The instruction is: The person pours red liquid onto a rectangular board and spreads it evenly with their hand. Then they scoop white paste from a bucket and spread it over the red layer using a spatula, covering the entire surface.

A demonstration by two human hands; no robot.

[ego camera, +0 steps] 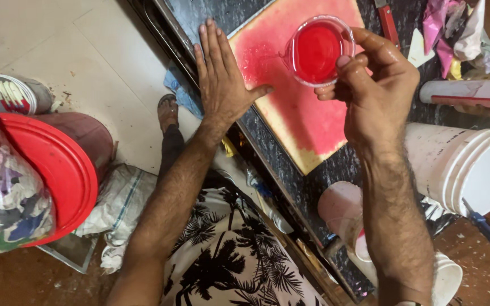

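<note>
My right hand (376, 85) grips a small clear cup (317, 50) of red liquid, held over a flat board (307, 122) whose top is coated in wet pink-red colour. The board lies on a dark speckled counter (290, 181). My left hand (219, 79) lies flat with fingers spread at the board's left edge, thumb touching the board, palm over the counter's rim.
A white bucket (466, 164) stands right of my right forearm, with a white tube (472, 93) behind it and crumpled wrappers (455, 28) at the top right. Smaller white cups (341, 207) sit below the counter. A red bin (58, 175) full of scraps stands on the floor at left.
</note>
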